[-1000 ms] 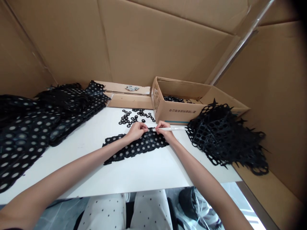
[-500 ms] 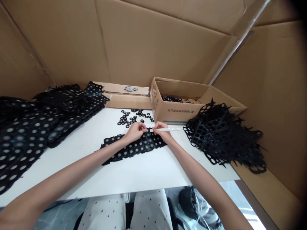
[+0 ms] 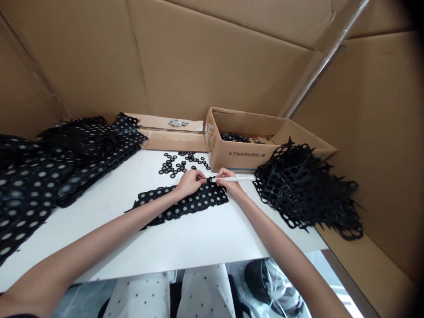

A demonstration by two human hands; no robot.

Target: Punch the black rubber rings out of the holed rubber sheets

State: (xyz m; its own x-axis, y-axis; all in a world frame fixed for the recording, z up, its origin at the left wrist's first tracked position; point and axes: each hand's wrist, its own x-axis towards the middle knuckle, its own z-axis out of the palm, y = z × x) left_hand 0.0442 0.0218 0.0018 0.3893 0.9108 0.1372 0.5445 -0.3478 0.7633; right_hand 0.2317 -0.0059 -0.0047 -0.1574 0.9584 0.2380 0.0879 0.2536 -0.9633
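Observation:
My left hand (image 3: 192, 182) is closed in a pinch at the far edge of a black rubber sheet (image 3: 188, 204) dotted with round rings. The sheet lies on the white table, partly under my left forearm. Gripped in my right hand (image 3: 228, 180) is a slim white pen-like tool (image 3: 240, 179). Its tip points left, at the sheet's far edge, close to my left fingertips. Whether the tip touches a ring there is too small to tell. Just beyond my left hand, several loose black rings (image 3: 172, 164) lie scattered on the table.
An open cardboard box (image 3: 243, 160) with black rings inside stands at the back. To its right is a heap of punched-out black mesh (image 3: 308, 190). Stacked dotted black sheets (image 3: 89, 154) cover the left side. Cardboard walls (image 3: 212, 57) enclose the white table (image 3: 205, 243).
The view has shifted slightly. Both hands have moved a little to the right along the sheet's far edge, with the white tool still in my right hand.

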